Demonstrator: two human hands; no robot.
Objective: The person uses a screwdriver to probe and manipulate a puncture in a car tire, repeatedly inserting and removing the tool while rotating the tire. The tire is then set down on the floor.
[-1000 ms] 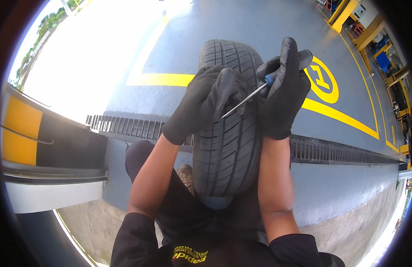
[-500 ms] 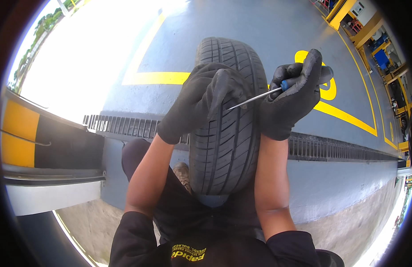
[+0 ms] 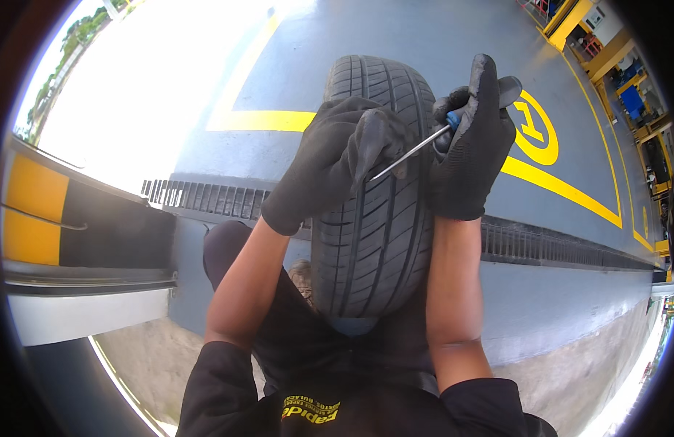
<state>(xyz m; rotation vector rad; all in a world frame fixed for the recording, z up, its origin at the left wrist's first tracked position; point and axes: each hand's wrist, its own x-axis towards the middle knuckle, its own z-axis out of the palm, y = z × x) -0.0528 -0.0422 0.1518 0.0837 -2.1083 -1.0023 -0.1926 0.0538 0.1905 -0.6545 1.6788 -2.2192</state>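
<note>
A black tyre (image 3: 373, 247) stands upright between my knees, its grooved tread facing me. My right hand (image 3: 472, 146), in a black glove, is closed round the handle of a screwdriver (image 3: 412, 154) with a blue collar and a thin metal shaft. The shaft slants down to the left, and its tip meets the tread beside my left fingers. My left hand (image 3: 337, 156), gloved too, lies over the tread with its fingers bent. Whether those fingers pinch anything small at the screwdriver's tip is hidden.
A drain grating (image 3: 526, 244) crosses the grey floor behind the tyre. Yellow lines (image 3: 555, 188) mark the floor beyond. At the left stands a yellow and black striped block (image 3: 96, 226). Shelves with equipment (image 3: 632, 102) line the far right.
My right hand has risen slightly and tipped the screwdriver to a steeper slant. Its tip stays at about the same spot on the tread. My left hand has barely shifted.
</note>
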